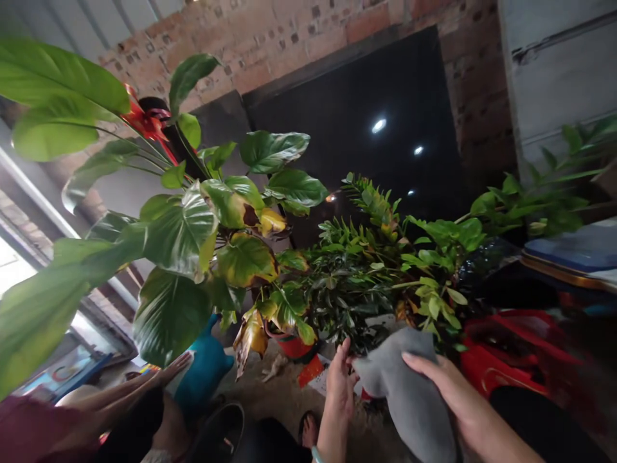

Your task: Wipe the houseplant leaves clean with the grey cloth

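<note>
I see the right hand (450, 393) clutching a grey cloth (405, 392) (it hangs limp); the left hand (340, 386), fingers together, touches its edge.

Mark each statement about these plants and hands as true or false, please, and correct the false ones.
1. The right hand holds a grey cloth. True.
2. The left hand grips a teal can. False: its fingers reach up beside the cloth's edge, below the dark leaves. The teal can stands apart, further left.
3. The pot under the yellowing leaves is blue. False: the pot is red.
4. A red bow sits high among the large green leaves. True.
5. Another person's hand shows at the lower left. True.
</note>
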{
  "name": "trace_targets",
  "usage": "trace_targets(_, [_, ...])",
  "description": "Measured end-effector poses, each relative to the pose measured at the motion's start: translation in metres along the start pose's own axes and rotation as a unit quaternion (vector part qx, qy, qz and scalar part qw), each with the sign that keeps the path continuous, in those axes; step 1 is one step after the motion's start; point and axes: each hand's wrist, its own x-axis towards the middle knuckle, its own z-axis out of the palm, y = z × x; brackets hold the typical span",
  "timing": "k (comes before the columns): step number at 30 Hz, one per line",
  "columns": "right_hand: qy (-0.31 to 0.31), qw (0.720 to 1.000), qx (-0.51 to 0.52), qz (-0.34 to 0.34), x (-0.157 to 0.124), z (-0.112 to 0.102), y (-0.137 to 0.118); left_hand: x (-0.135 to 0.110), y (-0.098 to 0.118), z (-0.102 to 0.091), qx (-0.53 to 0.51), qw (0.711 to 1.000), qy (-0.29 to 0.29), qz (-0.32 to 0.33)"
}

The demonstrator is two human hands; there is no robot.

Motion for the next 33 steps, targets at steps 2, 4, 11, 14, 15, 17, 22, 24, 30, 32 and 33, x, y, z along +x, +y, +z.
trace_targets(2, [0.014,0.998,0.031,-0.054,-0.001,0.005,-0.021,0.000,-0.002,0.002,-0.001,1.000,-0.001,-0.006])
trace_targets(4, [0.019,0.990,0.073,-0.118,0.012,0.018,-0.047,-0.002,-0.001,0.005,-0.007,1.000,0.009,-0.004])
trace_targets(11, [0.049,0.997,0.052,-0.032,0.032,0.030,-0.014,-0.007,0.006,0.006,-0.020,1.000,-0.003,-0.006])
trace_targets(14, [-0.014,1.000,0.009,0.017,0.000,0.017,0.004,-0.008,0.002,0.003,-0.017,1.000,-0.024,-0.012])
trace_targets(15, [-0.025,1.000,0.007,0.014,-0.008,0.016,-0.001,-0.008,0.001,0.002,-0.014,0.999,-0.036,-0.009])
trace_targets(17, [-0.017,0.999,0.030,-0.035,-0.011,0.022,-0.023,-0.007,-0.002,0.002,-0.009,0.999,-0.051,0.004])
trace_targets(22, [0.056,0.978,0.116,-0.162,0.035,0.050,-0.063,-0.005,0.000,0.006,-0.018,1.000,-0.018,0.002])
trace_targets(24, [0.069,0.987,0.103,-0.101,0.046,0.049,-0.043,-0.005,0.001,0.006,-0.019,0.999,-0.027,0.005])
trace_targets(30, [0.019,0.998,0.055,0.027,0.003,0.019,0.012,-0.003,-0.003,-0.003,-0.022,0.999,-0.046,-0.010])
trace_targets(32, [0.017,0.997,0.069,-0.019,-0.005,0.021,-0.008,-0.001,-0.006,-0.004,-0.024,0.998,-0.057,-0.011])
trace_targets(33, [0.024,0.994,0.083,-0.061,-0.003,0.026,-0.022,0.000,-0.007,-0.004,-0.022,0.998,-0.060,-0.011])
